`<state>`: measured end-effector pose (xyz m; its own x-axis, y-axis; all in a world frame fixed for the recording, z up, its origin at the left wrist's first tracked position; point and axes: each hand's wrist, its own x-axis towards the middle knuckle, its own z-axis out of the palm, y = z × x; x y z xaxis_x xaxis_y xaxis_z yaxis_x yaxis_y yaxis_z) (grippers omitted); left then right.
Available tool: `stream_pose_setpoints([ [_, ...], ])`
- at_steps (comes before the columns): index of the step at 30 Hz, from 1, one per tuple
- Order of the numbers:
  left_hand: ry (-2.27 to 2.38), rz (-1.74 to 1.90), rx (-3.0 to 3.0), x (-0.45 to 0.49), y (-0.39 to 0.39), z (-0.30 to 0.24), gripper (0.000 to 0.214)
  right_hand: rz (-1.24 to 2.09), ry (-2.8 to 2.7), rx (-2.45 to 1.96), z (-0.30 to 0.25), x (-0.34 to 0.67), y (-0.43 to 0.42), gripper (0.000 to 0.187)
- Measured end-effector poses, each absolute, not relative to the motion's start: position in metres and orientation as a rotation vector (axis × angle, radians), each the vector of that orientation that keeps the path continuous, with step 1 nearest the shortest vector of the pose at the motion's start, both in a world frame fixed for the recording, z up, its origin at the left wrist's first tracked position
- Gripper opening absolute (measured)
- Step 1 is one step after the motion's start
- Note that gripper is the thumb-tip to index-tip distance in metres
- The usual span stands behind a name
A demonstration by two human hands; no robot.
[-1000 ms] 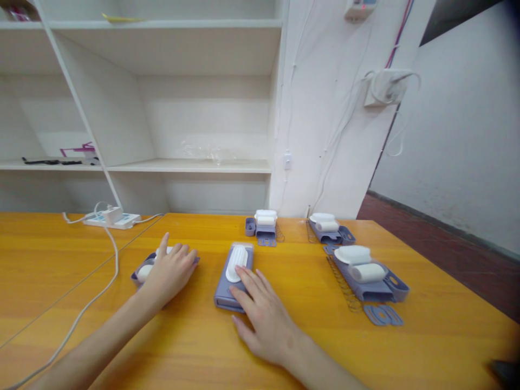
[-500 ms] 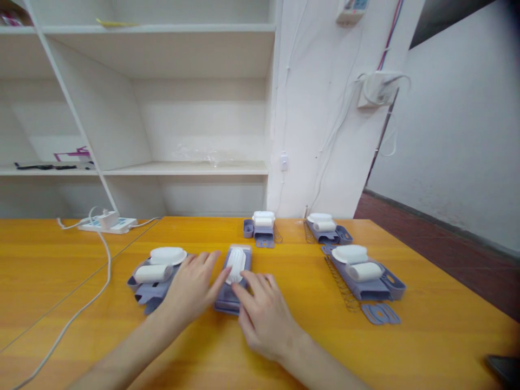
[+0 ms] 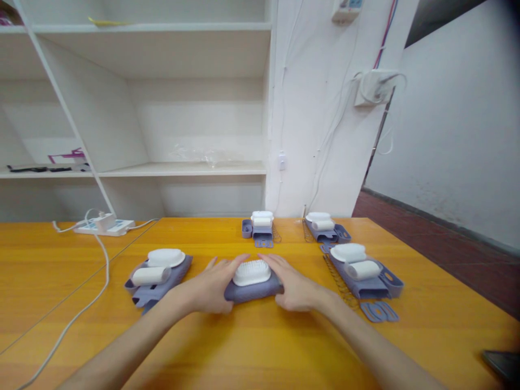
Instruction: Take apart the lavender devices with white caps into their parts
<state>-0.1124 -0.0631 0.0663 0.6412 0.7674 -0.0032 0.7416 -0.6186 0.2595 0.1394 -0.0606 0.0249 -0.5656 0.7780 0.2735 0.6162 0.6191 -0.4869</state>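
A grey-purple plastic case [image 3: 252, 293] lies sideways across the table in front of me, with a white oval brush [image 3: 252, 273] on top, its bristly face up. My left hand [image 3: 215, 284] is closed around the case's left end, thumb near the front edge. Around the right end, my right hand [image 3: 298, 284] grips in the same way. Fingertips of both hands lie by the ends of the white brush. Left of my left hand is a similar purple set [image 3: 173, 276] with a white oval piece and a white roll [image 3: 151, 276].
Similar purple sets stand at the back middle [image 3: 262, 234], back right [image 3: 323, 230] and right [image 3: 368, 281], with a flat purple cut-out piece [image 3: 379, 312] before the last. A power strip [image 3: 104, 225] and white cable [image 3: 83, 306] lie left. A dark object [image 3: 501, 364] sits at the right edge.
The case has turned from lengthwise to crosswise and moved slightly right. My hands have gone from touching its top to holding its two ends. The brush's bristles now show.
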Motion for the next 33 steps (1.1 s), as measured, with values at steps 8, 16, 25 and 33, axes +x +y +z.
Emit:
stream_pose_setpoints([
  [8,1.226,0.463,2.595,-0.096,-0.042,0.040,0.102,0.280,-2.408,-1.291,0.039,0.134,-0.065,0.077],
  [16,1.125,0.622,2.520,-0.102,-0.036,0.030,0.101,0.442,-2.524,-1.167,0.050,0.137,-0.065,0.086],
  [25,1.287,0.787,2.386,-0.118,-0.035,0.023,0.115,0.206,-2.256,-1.362,0.035,0.152,-0.068,0.061],
  [33,1.237,0.905,2.358,-0.128,-0.041,0.022,0.113,0.346,-2.024,-1.317,0.011,0.165,-0.069,0.043],
])
